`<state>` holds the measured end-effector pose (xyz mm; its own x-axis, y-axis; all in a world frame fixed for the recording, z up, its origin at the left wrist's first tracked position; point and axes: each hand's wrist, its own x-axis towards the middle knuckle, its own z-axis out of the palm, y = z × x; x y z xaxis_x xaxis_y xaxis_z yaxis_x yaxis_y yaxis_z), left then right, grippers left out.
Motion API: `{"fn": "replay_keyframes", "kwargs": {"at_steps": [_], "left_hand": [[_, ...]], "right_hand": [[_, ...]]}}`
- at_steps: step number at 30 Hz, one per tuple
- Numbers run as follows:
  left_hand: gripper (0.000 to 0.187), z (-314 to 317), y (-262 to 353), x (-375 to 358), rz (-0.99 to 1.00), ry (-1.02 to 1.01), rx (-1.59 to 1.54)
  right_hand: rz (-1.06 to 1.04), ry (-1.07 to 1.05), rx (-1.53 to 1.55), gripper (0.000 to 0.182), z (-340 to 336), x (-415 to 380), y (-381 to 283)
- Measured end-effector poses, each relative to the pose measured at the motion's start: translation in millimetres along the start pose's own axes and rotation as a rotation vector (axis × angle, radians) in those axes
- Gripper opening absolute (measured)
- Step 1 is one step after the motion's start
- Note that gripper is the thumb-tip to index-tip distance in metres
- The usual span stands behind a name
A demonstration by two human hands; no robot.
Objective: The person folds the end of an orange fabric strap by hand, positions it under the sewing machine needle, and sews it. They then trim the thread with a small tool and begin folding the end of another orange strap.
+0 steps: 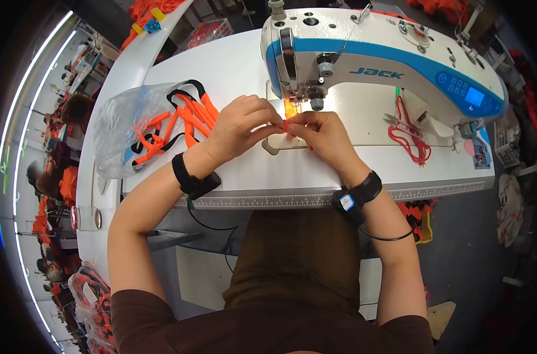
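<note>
Both hands meet just in front of the needle area [298,101] of a white and blue sewing machine [363,53]. A small orange fabric strip [290,110] lies there, brightly lit by the machine's lamp. My left hand [245,125] pinches the near end of this strip between thumb and fingers. From the other side, my right hand [324,134] pinches it too, its fingertips almost touching the left ones. Fingers cover most of the strip's near end. Left of my left hand lies a pile of orange straps with black ends [192,112].
A clear plastic bag [112,133] lies under part of the straps. Scissors with red handles [407,131] rest on the right of the table. A ruler strip [280,200] runs along the front edge. Other people sit at work far left.
</note>
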<state>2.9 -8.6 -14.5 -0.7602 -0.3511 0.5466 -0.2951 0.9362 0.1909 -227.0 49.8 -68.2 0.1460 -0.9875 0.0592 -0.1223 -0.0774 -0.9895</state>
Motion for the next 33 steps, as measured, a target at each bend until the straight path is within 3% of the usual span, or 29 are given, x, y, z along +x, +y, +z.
{"fn": "replay_keyframes", "kwargs": {"at_steps": [13, 22, 24, 33], "left_hand": [[0.02, 1.8, -2.5, -1.9, 0.095, 0.005, 0.142], [0.016, -8.6, 12.3, -1.8, -0.032, -0.236, 0.139], [0.017, -8.6, 14.3, -3.3, -0.065, -0.206, 0.119], [0.015, -0.2, 22.4, -2.3, -0.172, -0.06, 0.092]], "right_hand": [[0.05, -0.007, 0.008, 0.018, -0.6, -1.6, -4.7], [0.042, -0.001, 0.012, 0.016, 0.5, -2.8, -4.5], [-0.031, 0.002, -0.039, 0.015, 1.2, -1.5, -1.9], [0.015, 0.006, 0.056, 0.015, -1.0, -4.7, -6.9]]}}
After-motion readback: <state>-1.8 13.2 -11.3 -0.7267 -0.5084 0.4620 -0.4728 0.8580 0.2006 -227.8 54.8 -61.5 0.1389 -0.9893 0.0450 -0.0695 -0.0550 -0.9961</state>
